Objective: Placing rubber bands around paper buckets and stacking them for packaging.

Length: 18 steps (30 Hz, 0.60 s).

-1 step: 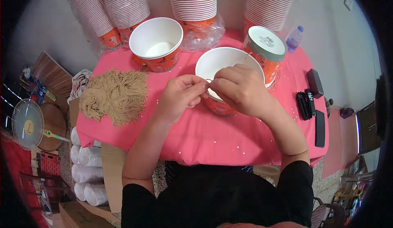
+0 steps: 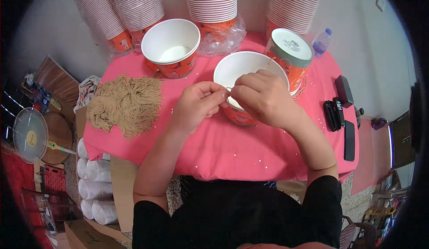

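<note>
My left hand (image 2: 196, 103) and my right hand (image 2: 263, 97) meet over the near left rim of an orange paper bucket (image 2: 241, 115) with a white inside. Both hands are closed in a pinch on a thin, light string (image 2: 229, 88), which shows as a small curve between the fingertips. Most of the string is hidden by the fingers. Left of my left hand lies a heap of tan strings (image 2: 127, 103). Beyond the right hand, an upside-down bucket (image 2: 292, 48) stands with loose strings (image 2: 300, 88) at its foot.
Another open bucket (image 2: 170, 41) stands back left on the pink cloth (image 2: 214, 155). Tall stacks of buckets (image 2: 210, 1) line the wall. A small bottle (image 2: 321, 42) is at the back right. Black cases (image 2: 343, 90) lie along the right edge. Wrapped white lids (image 2: 98, 188) and a fan (image 2: 31, 135) are left.
</note>
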Available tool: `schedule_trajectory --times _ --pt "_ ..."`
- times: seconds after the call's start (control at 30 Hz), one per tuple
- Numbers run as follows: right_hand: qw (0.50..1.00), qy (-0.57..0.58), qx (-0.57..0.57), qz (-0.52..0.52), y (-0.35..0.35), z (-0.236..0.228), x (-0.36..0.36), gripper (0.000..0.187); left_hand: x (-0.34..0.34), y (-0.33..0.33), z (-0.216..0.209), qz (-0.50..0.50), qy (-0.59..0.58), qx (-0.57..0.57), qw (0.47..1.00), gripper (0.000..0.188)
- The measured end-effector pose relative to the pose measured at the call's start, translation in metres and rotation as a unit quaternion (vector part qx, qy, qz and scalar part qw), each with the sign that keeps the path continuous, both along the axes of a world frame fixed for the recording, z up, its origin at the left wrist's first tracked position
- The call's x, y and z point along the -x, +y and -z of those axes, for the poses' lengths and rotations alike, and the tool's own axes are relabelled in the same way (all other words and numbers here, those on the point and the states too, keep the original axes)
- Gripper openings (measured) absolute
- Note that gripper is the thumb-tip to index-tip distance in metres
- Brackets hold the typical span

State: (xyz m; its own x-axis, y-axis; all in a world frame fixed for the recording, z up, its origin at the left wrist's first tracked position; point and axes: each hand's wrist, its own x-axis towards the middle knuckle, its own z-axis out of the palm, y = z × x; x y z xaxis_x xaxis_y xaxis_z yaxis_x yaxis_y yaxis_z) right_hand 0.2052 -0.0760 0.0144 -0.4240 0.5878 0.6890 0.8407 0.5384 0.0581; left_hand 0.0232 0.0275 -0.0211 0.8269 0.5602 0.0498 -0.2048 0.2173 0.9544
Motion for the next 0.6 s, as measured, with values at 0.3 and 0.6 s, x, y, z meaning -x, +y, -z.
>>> schedule_trajectory --times 0.3,0.6 --pt "0.995 0.067 0.059 -0.043 -0.022 -0.033 -0.017 0.016 0.009 -0.007 -0.003 0.000 0.029 -0.149 0.988 0.014" --pt "0.988 0.087 0.110 -0.066 -0.004 -0.018 0.002 0.013 0.005 -0.015 0.000 0.004 -0.001 -0.105 0.994 0.013"
